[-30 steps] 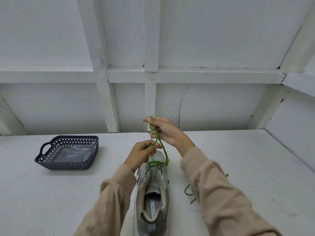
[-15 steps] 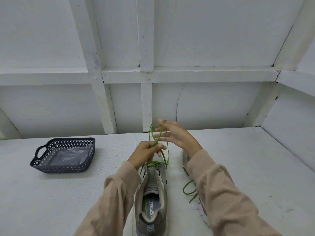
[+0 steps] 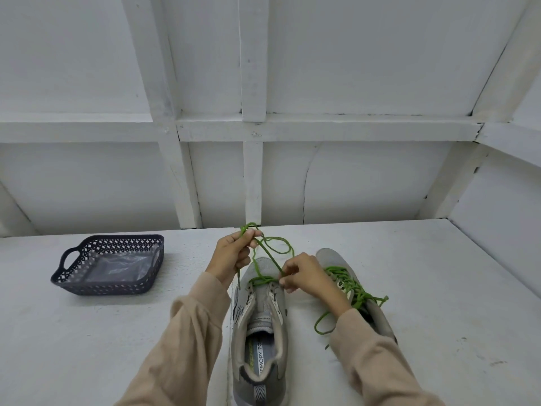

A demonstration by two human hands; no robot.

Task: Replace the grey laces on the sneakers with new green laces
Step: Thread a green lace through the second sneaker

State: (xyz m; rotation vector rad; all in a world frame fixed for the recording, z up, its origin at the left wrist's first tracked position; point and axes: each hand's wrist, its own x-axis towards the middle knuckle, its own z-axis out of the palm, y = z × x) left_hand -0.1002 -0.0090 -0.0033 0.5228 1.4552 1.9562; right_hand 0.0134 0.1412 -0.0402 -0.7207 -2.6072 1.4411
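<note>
Head view, one frame. Left hand [image 3: 232, 257] is raised over the toe of the near sneaker [image 3: 259, 326], thumb and forefinger clamped on the green lace [image 3: 270, 258]; the other fingers are curled. A short lace end hangs below that hand beside the shoe. Right hand [image 3: 307, 276] sits lower, fingertips pinching the same lace just above the eyelets. Between the two hands I see a slack loop in the air. The lace crosses the eyelet row nearest the toe.

The near sneaker is grey, flat on the white table [image 3: 424, 288], heel toward me, opening up, insole print visible. The second sneaker [image 3: 333, 257] lies just to its right, partly behind the right forearm, with the other green lace [image 3: 351, 285] threaded up it and loose ends trailing onto the table.

A dark perforated basket [image 3: 128, 238] is well off to the left with a clear plastic bag [image 3: 117, 266] inside. I can't tell what the bag holds. Both sleeves are beige.
</note>
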